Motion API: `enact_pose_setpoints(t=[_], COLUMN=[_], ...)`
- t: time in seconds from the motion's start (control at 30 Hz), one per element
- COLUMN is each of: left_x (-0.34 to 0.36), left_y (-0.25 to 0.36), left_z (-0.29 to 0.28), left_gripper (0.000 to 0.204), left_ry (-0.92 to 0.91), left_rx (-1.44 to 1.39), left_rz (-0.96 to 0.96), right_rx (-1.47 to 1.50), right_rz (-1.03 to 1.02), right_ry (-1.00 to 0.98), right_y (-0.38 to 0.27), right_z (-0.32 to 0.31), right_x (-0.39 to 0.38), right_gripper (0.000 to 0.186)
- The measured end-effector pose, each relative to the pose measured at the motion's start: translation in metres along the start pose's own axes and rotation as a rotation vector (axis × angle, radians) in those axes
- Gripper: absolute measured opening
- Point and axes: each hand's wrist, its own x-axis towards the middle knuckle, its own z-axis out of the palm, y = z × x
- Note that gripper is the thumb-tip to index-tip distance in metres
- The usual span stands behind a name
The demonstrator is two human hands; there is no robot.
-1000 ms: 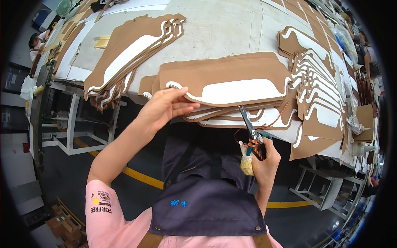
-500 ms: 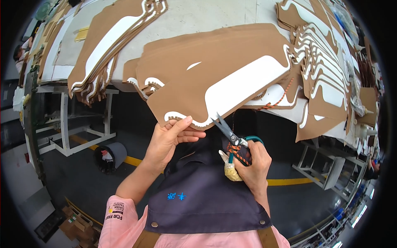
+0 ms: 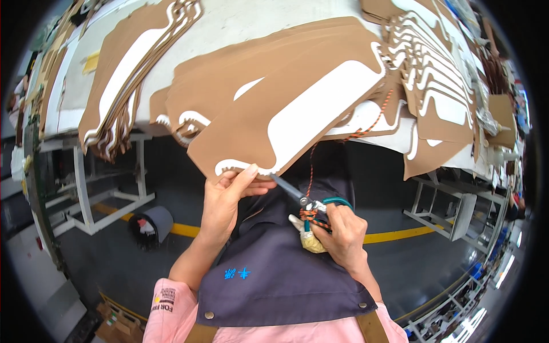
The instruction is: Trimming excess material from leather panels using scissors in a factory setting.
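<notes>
My left hand [image 3: 224, 203] pinches the near edge of a brown leather-like panel [image 3: 243, 137], thumb on top and fingers beneath. White backing patches show on the panel, and small notches line its curved near edge. My right hand [image 3: 346, 234] is closed on dark-bladed scissors [image 3: 291, 191] with green handles and a padded, taped grip [image 3: 311, 242]. The blades lie together, their tips at the notched edge just right of my left thumb. An orange-and-black cord [image 3: 311, 171] runs from the scissors up to the table.
More brown panels [image 3: 189, 71] are stacked beneath the held one on the pale table [image 3: 240, 23]. Other stacks lie at the left [image 3: 123, 80] and right [image 3: 440, 108]. Under the table's left side stand a white metal frame [image 3: 83, 188] and a dark bin [image 3: 150, 227].
The scissors' blades have come from spread to together at the panel's edge. Scissors, panel and both hands sit slightly further left in the picture, as the whole view has shifted.
</notes>
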Motion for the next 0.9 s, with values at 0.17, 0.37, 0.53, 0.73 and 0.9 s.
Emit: enact_pose_setpoints(t=[0.17,0.37,0.53,0.73,0.9], left_x=[0.005,0.014,0.021,0.017,0.056], left_y=[0.020,0.040,0.026,0.019,-0.005], left_z=[-0.006,-0.032,-0.031,0.027,0.099], left_gripper=[0.016,0.052,0.042,0.039,0.043], left_ry=[0.217,0.306,0.292,0.105,-0.127], left_rx=[-0.045,-0.304,-0.242,-0.196,-0.367], left_rz=[0.413,0.344,0.336,0.285,-0.004], right_rx=[0.198,0.189,0.200,0.106,-0.046], right_rz=[0.065,0.112,0.222,0.211,0.196], right_ry=[0.095,0.235,0.208,0.302,0.277], right_y=[0.003,0.021,0.031,0.057,0.075], right_z=[0.000,-0.004,-0.014,-0.027,-0.043], right_x=[0.007,0.007,0.010,0.024,0.044], right_gripper=[0.039,0.038,0.035,0.034,0.035])
